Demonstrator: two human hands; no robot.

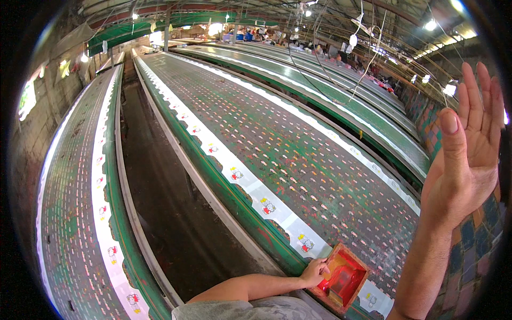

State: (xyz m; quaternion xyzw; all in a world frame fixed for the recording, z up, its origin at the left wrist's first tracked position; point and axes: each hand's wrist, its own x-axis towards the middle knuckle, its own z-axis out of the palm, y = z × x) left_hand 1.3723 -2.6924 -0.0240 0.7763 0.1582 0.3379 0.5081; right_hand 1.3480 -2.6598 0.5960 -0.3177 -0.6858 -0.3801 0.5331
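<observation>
My left hand (314,272) is closed over the left rim of a small wooden screen-printing frame (359,262), its fingers reaching inside. Red ink coats the inner walls and bottom of the frame. Under it runs a white fabric strip (277,220) along the long table's near-left edge, printed with small red and yellow cartoon figures. One figure (372,300), just right of the frame, looks paler, without red. Raised at the far right, my right hand (469,144) is open with its palm showing and its fingers upward, touching nothing.
The long printing table (256,138) is dark, with green patches and rows of small pale marks. Another table (69,176) with a printed strip (100,186) stands left, across a dark aisle (160,202). More green tables (298,77) lie right; cables (368,64) hang above.
</observation>
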